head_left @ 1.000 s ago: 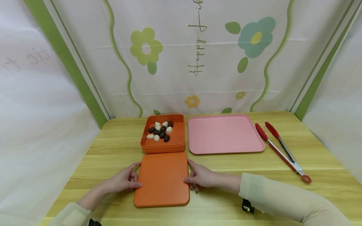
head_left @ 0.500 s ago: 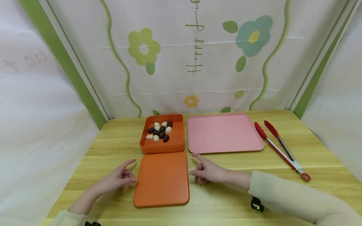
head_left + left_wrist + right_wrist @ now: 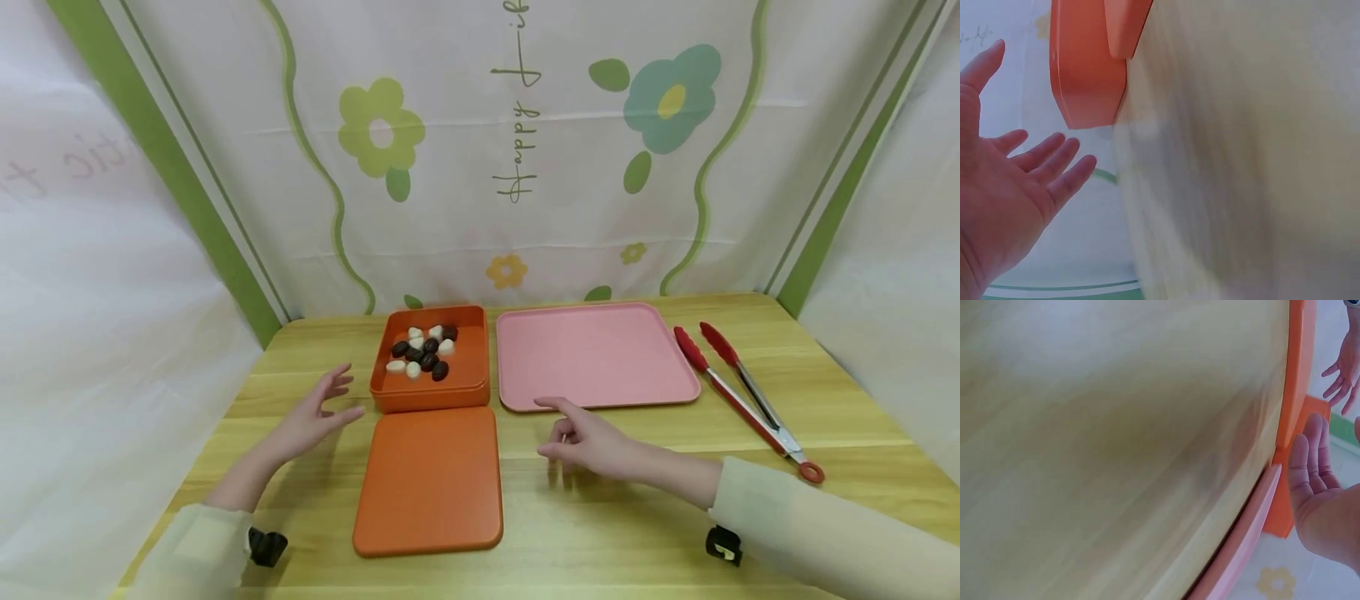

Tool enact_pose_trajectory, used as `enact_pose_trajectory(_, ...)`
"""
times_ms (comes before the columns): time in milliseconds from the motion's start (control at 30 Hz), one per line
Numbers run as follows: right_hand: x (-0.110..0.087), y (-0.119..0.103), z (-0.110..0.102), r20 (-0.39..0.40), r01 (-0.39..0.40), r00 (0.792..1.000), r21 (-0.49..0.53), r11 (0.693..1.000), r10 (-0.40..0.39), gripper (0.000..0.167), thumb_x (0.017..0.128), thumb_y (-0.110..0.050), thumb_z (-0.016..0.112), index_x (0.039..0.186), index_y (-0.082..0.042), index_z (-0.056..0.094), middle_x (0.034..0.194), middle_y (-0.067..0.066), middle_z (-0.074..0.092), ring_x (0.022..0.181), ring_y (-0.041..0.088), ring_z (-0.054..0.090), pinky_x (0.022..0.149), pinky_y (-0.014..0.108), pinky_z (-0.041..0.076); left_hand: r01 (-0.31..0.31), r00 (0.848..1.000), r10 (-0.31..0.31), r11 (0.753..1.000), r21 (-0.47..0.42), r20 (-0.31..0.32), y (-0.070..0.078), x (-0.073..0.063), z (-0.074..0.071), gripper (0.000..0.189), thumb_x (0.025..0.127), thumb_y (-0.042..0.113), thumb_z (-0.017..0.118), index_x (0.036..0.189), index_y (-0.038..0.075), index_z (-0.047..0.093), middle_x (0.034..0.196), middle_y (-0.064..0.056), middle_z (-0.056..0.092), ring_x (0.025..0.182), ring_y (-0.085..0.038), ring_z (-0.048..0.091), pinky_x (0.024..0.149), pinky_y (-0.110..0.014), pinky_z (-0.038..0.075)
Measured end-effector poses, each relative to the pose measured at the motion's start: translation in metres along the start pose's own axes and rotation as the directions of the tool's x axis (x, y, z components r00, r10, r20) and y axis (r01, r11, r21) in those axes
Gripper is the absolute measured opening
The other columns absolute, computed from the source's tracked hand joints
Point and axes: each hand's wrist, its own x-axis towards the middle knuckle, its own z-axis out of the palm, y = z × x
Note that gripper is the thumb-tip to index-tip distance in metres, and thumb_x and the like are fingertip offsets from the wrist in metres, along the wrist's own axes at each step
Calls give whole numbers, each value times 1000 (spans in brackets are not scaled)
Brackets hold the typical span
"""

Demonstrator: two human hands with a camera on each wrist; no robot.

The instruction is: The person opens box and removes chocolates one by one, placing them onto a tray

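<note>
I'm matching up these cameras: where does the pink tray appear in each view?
Head: the pink tray lies right of centre, below mid-height.
Left wrist: not in it.
Right wrist: the pink tray slants edge-on through the lower right.
Shared landmark: the orange box, in all three views.

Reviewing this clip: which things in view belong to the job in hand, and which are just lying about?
Probably in the job, being nearest the hands:
- orange box
- dark and white pieces inside it
- orange lid, lying off the box
- pink tray

Seemingly just there:
- red-tipped tongs, untouched, though possibly meant for use
- flowered backdrop
</note>
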Motion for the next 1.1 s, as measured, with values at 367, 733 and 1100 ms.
enact_pose_trajectory(367,-18,15,-26,-34,71,996,-227,971,-81,70,93,-31,67,148,-3,33,85,-7,62,72,10,61,65,27,50,46,999,-45,998,-47,24,-15,40,2,84,95,37,64,157,14,13,154,-28,22,137,-47,28,104,-61,30)
enact_pose_trajectory(733,-46,27,-63,-117,54,988,-342,938,-99,68,92,-28,69,146,-4,36,90,-9,61,77,7,60,70,27,51,53,996,-44,992,-118,81,-19,52,9,81,95,29,65,157,13,16,151,-31,26,137,-47,29,105,-60,29)
enact_pose_trajectory(1100,-75,37,-97,-249,-19,960,-518,855,-129,67,88,-29,74,142,-9,40,100,-1,61,83,11,61,62,28,50,83,989,-71,992,-93,128,-20,55,9,83,96,32,64,158,17,11,150,-32,27,138,-46,27,107,-60,26)
